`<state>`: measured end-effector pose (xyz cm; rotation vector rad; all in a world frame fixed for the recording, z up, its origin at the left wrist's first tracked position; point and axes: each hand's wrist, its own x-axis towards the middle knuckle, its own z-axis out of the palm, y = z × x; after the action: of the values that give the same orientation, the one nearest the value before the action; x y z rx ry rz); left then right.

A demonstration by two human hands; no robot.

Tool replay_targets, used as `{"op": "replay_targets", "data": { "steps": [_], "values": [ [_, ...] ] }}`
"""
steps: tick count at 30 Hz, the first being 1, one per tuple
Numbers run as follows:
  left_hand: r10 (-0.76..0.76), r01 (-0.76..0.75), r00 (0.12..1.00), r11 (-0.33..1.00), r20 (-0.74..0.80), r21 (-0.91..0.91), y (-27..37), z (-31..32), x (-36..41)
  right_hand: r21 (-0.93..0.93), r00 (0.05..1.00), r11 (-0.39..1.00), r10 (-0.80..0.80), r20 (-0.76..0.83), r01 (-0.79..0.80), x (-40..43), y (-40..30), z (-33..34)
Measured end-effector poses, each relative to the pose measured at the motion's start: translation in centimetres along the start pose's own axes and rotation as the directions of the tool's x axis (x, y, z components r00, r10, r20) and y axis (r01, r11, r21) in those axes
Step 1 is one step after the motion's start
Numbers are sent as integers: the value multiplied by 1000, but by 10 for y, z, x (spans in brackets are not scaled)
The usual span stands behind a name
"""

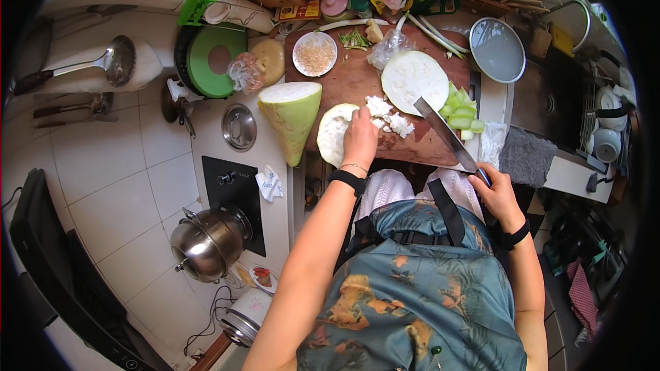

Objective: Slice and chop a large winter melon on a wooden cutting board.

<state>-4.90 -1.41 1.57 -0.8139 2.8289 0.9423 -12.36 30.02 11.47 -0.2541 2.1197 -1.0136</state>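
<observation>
My left hand (361, 136) is over a hollowed round slice of winter melon (332, 131) at the cutting board's near left. Its fingers curl down by the slice's right rim, and their tips are hidden, so I cannot see what they hold. White pulp pieces (399, 124) lie just right of them. In my right hand (493, 190) is the handle of a kitchen knife (447, 136), its blade pointing up-left across the board. A second round melon slice (415, 81) lies beyond the blade tip, beside cut green rind pieces (461, 111). The large melon piece (294, 116) rests left of the board.
On the wooden cutting board (356, 80) are a dish of small pale bits (314, 54), chopped scallion (353, 39), ginger (374, 31) and a knotted plastic bag (392, 46). A metal basin (497, 50) stands right, near the sink (546, 103). A steel pot (211, 245) sits on the stove (232, 180).
</observation>
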Motion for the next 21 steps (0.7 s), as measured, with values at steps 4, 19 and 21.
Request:
{"op": "replay_targets", "data": {
  "steps": [4,19,21],
  "values": [
    [113,-112,994,993,8,-30,17,18,6,10,1000,1000,26,4,-26,-1,-4,-1],
    [-128,130,991,966,-26,222,-72,-61,-57,-11,1000,1000,-8,29,8,7,-4,-2],
    [-171,167,985,957,-6,239,-67,-62,-57,-17,999,1000,-23,28,24,8,-5,-2]
  ]
}}
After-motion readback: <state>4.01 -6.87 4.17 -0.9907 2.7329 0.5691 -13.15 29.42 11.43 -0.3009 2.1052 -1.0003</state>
